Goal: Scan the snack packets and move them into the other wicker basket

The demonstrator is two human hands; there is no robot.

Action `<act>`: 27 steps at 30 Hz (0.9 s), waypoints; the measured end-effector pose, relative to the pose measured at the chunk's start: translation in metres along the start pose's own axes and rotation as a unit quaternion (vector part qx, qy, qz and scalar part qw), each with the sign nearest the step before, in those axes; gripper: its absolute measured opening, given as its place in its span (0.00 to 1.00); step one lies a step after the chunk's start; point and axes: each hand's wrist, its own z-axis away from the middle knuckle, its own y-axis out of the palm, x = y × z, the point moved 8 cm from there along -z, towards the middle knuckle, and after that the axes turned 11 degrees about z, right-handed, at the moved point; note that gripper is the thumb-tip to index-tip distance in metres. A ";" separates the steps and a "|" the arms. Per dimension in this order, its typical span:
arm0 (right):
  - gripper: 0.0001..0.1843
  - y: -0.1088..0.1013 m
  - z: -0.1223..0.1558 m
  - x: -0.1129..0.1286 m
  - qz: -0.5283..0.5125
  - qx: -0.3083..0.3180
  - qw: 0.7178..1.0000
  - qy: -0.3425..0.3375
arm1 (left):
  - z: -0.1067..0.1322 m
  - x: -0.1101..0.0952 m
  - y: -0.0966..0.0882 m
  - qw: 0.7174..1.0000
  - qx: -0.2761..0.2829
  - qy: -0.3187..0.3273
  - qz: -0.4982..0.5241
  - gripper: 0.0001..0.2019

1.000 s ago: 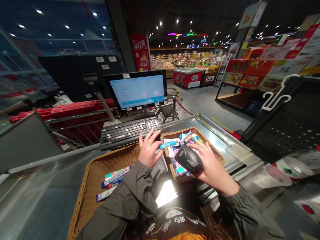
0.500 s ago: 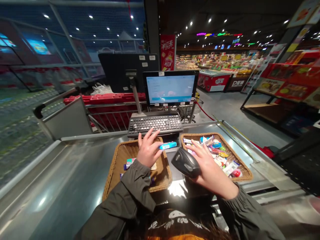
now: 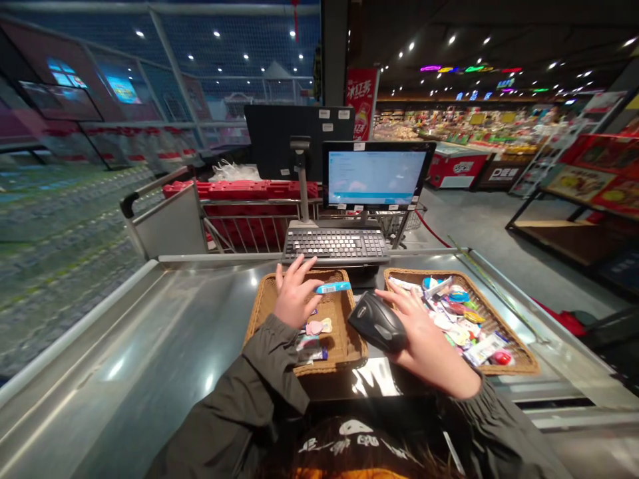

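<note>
My left hand (image 3: 295,296) pinches a small blue candy pack (image 3: 333,287) between thumb and finger, its other fingers spread. A barcode shows on the pack's side. Below it lies the left wicker basket (image 3: 353,352) with a few small packages, among them a pink and cream item (image 3: 318,326). A black handheld barcode scanner (image 3: 378,323) sits in my right hand (image 3: 424,336), its head pointing left toward the pack. Beside that hand, the right wicker basket (image 3: 519,339) holds many wrapped sweets (image 3: 456,309).
Behind the baskets stand a keyboard (image 3: 335,243) and a lit monitor (image 3: 378,176), with a second dark screen (image 3: 294,140) seen from behind. The metal counter (image 3: 200,319) has raised edges. Past it are a cart with red contents (image 3: 259,213) and store shelves at right.
The view has turned a little left, so the baskets and screens appear farther right. Both hands keep hold of the candy pack and the scanner, which stay close together.
</note>
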 end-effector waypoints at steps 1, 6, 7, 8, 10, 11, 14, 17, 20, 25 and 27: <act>0.25 0.001 0.000 0.001 -0.002 -0.001 1.000 0.002 | 0.002 0.006 0.000 1.000 0.004 -0.008 -0.001 0.05; 0.23 0.010 -0.001 0.006 -0.008 0.000 1.000 0.012 | 0.019 0.040 0.005 0.997 0.032 -0.063 -0.011 0.04; 0.24 0.013 -0.002 0.006 -0.011 0.002 1.000 0.014 | 0.023 0.046 0.008 0.996 0.039 -0.073 -0.013 0.04; 0.24 0.016 -0.003 0.006 -0.015 0.004 1.000 0.014 | 0.026 0.052 0.010 0.996 0.045 -0.082 -0.015 0.04; 0.25 0.023 -0.005 0.007 -0.024 0.008 1.000 0.014 | 0.033 0.061 0.015 0.993 0.057 -0.098 -0.020 0.04; 0.25 0.027 -0.006 0.008 -0.028 0.010 0.999 0.014 | 0.036 0.065 0.018 0.992 0.063 -0.106 -0.022 0.04; 0.25 0.036 -0.009 0.010 -0.040 0.021 0.999 0.014 | 0.042 0.080 0.030 0.987 0.086 -0.129 -0.028 0.04; 0.26 0.041 -0.011 0.014 -0.057 0.031 0.998 0.013 | 0.047 0.098 0.042 0.982 0.112 -0.147 -0.037 0.03; 0.27 0.042 -0.012 0.015 -0.070 0.033 0.997 0.010 | 0.052 0.117 0.056 0.975 0.144 -0.159 -0.052 0.03; 0.27 0.046 -0.014 0.016 -0.078 0.034 0.996 0.006 | 0.061 0.140 0.083 0.961 0.207 -0.172 -0.064 0.06; 0.27 0.049 -0.015 0.016 -0.077 0.035 0.996 0.005 | 0.062 0.145 0.094 0.958 0.224 -0.170 -0.059 0.07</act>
